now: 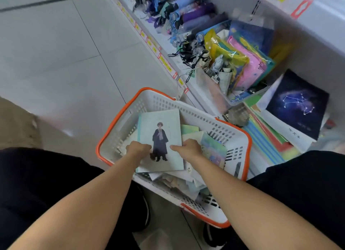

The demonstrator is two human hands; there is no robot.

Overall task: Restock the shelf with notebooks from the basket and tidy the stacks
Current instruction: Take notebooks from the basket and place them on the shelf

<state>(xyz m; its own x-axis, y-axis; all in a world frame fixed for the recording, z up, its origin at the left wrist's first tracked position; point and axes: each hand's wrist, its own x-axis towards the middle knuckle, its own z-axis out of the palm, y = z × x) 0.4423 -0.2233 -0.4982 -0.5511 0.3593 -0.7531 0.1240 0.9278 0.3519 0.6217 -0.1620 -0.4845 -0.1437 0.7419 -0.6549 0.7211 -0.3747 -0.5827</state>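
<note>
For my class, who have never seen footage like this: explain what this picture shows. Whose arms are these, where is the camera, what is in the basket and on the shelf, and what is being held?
There is no machine here. A person wears a wide-angle camera on the head, so the single picture looks down along their own bare arms.

Below them is a white basket with an orange rim, holding a loose pile of notebooks. On top lies a pale notebook with a robed figure on its cover. The left hand grips its left edge and the right hand grips its right edge.

To the right runs a low shelf. It carries folded umbrellas, colourful plastic pouches, a dark notebook with a star constellation and a stack of striped notebooks.
</note>
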